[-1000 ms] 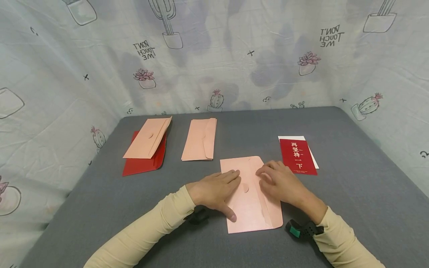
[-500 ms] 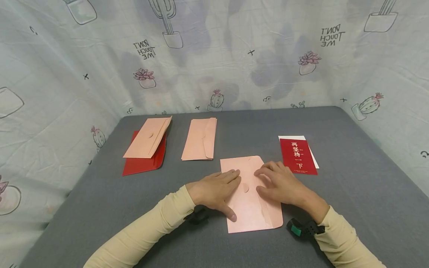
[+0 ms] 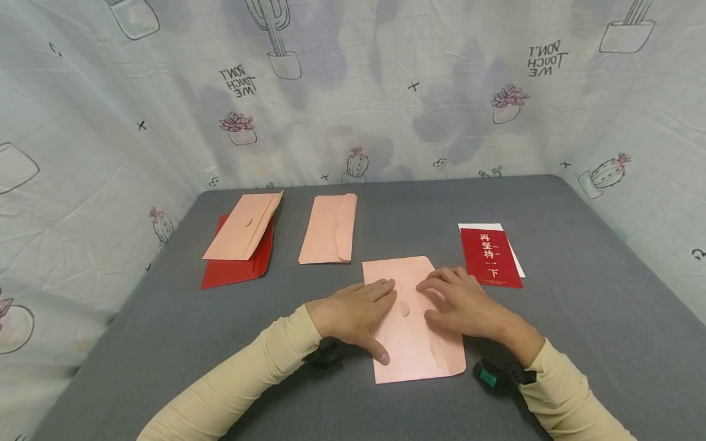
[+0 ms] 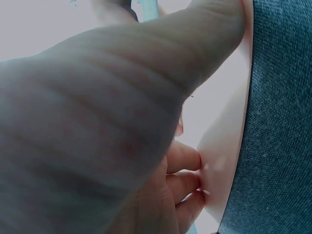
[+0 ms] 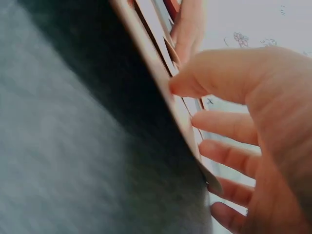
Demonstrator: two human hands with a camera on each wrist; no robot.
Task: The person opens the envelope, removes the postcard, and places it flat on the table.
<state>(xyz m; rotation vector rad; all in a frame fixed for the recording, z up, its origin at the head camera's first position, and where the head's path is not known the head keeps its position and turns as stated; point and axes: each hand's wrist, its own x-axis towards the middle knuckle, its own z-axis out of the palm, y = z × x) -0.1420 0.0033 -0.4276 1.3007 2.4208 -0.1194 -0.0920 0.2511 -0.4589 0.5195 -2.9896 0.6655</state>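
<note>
Hands apart on pink envelope [image 3: 405, 334], mid-tabletop [image 3: 408, 217], well short of far edge: left hand [image 3: 355, 315] spread flat on it; right hand [image 3: 463, 300], fingers loosely bent, touches flap side, thumb contact hard to judge. Red card [image 3: 491, 263] overlaps white card [image 3: 520, 272] toward right edge; red envelope [image 3: 228, 275] near left edge.

Pale glare in both wrist views
</note>
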